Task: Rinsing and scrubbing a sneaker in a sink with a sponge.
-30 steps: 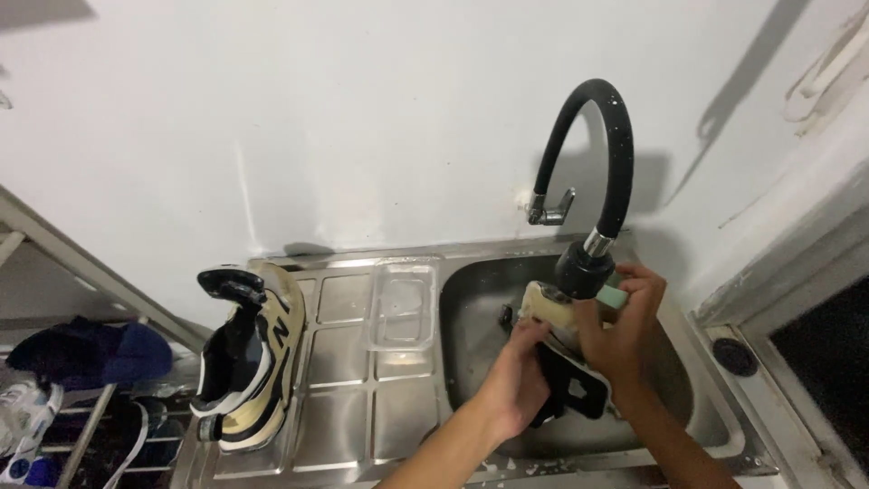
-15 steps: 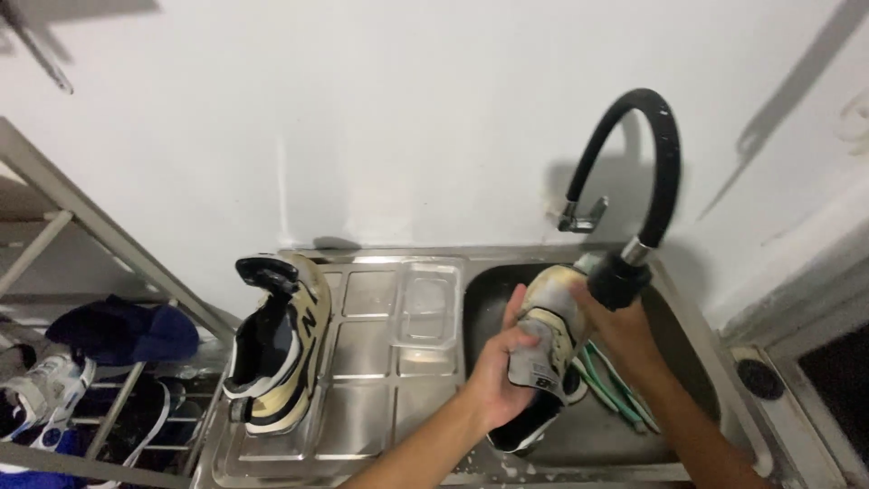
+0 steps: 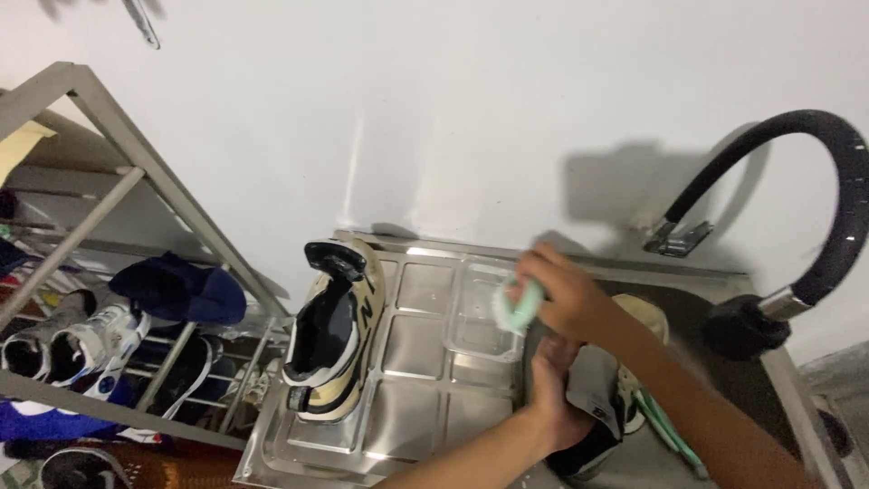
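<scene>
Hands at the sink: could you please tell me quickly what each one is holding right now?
Left hand: closed on the sneaker over the sink basin.
Right hand: closed on a pale green scrub brush.

A tan and black sneaker (image 3: pixel 593 398) is gripped by the left hand (image 3: pixel 552 403) at the edge of the steel sink (image 3: pixel 769 398), and a pale green brush (image 3: pixel 518 308) is clutched in the right hand (image 3: pixel 566 294) just above it. A matching sneaker (image 3: pixel 333 330) is stood on its side on the ribbed drainboard (image 3: pixel 421 362). A black curved faucet (image 3: pixel 815 199) is seen to the right, and a metal rack (image 3: pixel 118 272) with shoes and a blue cap (image 3: pixel 181 288) to the left.
</scene>
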